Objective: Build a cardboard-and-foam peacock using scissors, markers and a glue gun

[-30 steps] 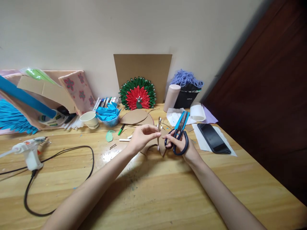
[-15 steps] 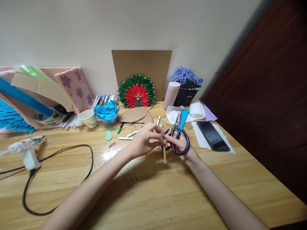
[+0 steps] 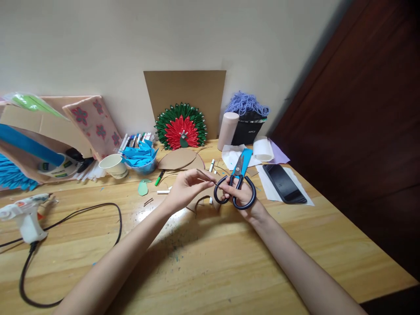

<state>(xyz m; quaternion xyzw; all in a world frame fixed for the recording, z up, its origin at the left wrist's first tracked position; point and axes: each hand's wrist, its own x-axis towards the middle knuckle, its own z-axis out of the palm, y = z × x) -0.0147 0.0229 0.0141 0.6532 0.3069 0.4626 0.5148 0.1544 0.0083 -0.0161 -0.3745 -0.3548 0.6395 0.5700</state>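
Observation:
My right hand [image 3: 244, 195] is closed around black-handled scissors [image 3: 250, 202], the blades pointing away from me. Something blue [image 3: 248, 155] shows around the blades; I cannot tell whether it is attached to them. My left hand [image 3: 188, 187] pinches a thin brown strip [image 3: 206, 175] that looks like cardboard, just left of the scissor loops. The fingertips of both hands are close together near the strip's right end. Below them on the table lies a brown cardboard piece [image 3: 204, 200] with a curved cut edge, partly hidden by the left hand.
A glue gun [image 3: 31, 221] with a looping cord lies at left. Behind stand a paper cup [image 3: 113, 166], a bowl of blue pieces [image 3: 141, 157], a red-and-green fan-shaped craft [image 3: 181, 127] and a pink cylinder [image 3: 228, 131]. A phone [image 3: 285, 183] rests on white paper at right.
The strip, hanging down from my fingers before, now points up and left in my left hand. My left fingers have straightened somewhat. The whole view has shifted slightly.

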